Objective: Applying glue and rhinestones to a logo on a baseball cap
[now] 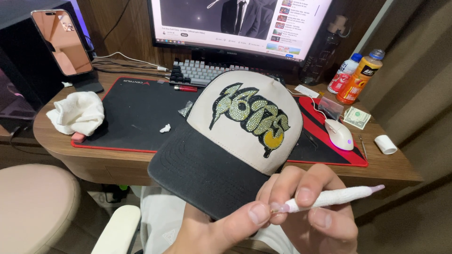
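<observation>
Nearest the lens, at the lower right of the frame, your right hand (315,211) pinched a white wrapped stick tool (334,197) between thumb and fingers, its pale tip pointing right. Your left hand (212,230), at the bottom centre, was closed on the underside of a cap's black brim, thumb on top, holding the cap (235,136) up in the middle of the picture; its cream front panel carried a rhinestone design in green and yellow.

Behind it ran a wooden desk (391,169) with rounded corners, covered by a black mat edged in red (127,113). A crumpled white cloth (77,113) lay at the left of the mat, a white mouse (340,134) at the right, with a banknote (357,117) and two bottles (355,77) beyond it. A keyboard (197,71) sat under a lit monitor (235,23) at the top, and a phone (62,41) stood propped at the upper left. Wood panelling backed the desk.
</observation>
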